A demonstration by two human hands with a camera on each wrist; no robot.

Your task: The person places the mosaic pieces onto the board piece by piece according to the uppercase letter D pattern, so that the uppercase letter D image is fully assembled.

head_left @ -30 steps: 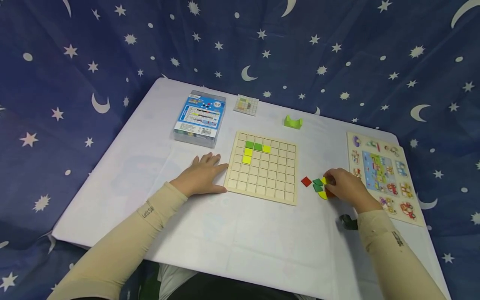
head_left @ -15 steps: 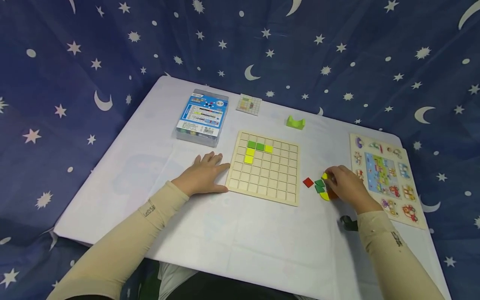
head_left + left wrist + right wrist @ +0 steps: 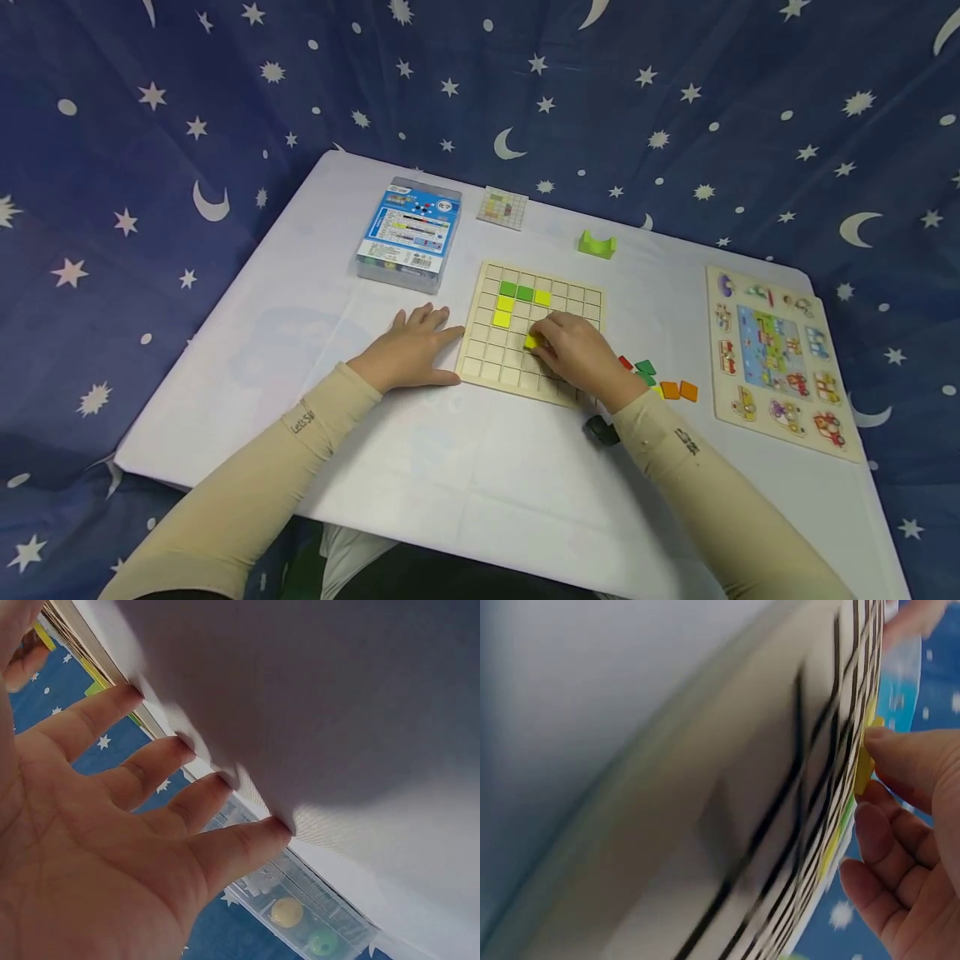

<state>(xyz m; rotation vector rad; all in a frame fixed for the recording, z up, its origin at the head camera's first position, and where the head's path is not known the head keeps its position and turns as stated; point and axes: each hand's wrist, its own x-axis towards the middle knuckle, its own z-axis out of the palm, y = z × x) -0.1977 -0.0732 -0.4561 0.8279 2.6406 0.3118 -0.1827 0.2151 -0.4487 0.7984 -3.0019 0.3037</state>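
A wooden grid board (image 3: pixel 487 354) lies mid-table, with two green squares (image 3: pixel 524 293) and several yellow tiles (image 3: pixel 503 302) set in its upper left part. Between thumb and fingers my right hand (image 3: pixel 581 354) pinches a small yellow tile (image 3: pixel 530 342) over the board's middle; the right wrist view shows that yellow tile (image 3: pixel 865 761) at the fingertips, close to the grid. My left hand (image 3: pixel 408 348) rests on the table with fingers spread, thumb and index at the board's left edge. The tile's full shape is hidden by my fingers.
Right of the board lie loose green pieces (image 3: pixel 645 367), orange squares (image 3: pixel 688 391) and a partly hidden red piece (image 3: pixel 626 362). A plastic box (image 3: pixel 408 237), a pattern card (image 3: pixel 502 208) and a green stand (image 3: pixel 597 244) sit behind. A picture puzzle (image 3: pixel 772 350) lies far right.
My right hand has moved left from the loose pieces to above the board, carrying a yellow tile. The orange squares are now uncovered. My left hand stays at the board's edge.
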